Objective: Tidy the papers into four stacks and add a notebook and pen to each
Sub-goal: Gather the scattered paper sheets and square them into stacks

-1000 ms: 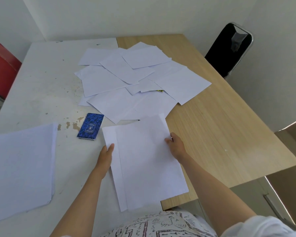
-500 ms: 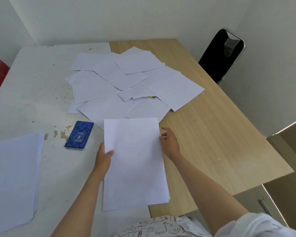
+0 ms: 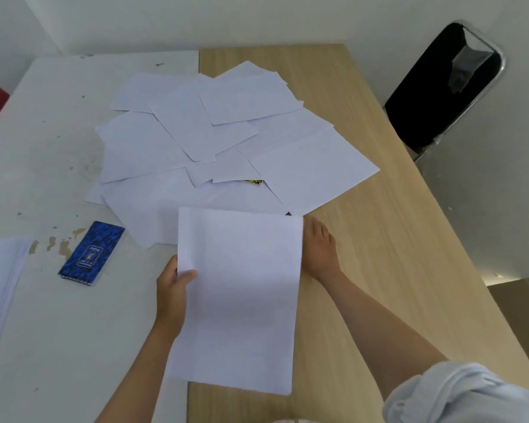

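The small bundle of white paper sheets [image 3: 239,297] I was squaring a second ago now has flush edges. My left hand [image 3: 172,296] pinches its left edge, thumb on top; my right hand [image 3: 319,250] lies flat and straight-fingered against its right edge. It sits just right of the blue patterned spiral notebook [image 3: 91,253], near the scattered white sheets [image 3: 214,141] beyond. This second stack looks ready to set down.

Both forearms bare from wrist to elbow. Right arm: a white sleeve [image 3: 464,392], bunched in soft folds at the elbow (pushed up, fabric creased). Left arm: no sleeve visible within the frame. No rings, watch or bracelets seen.
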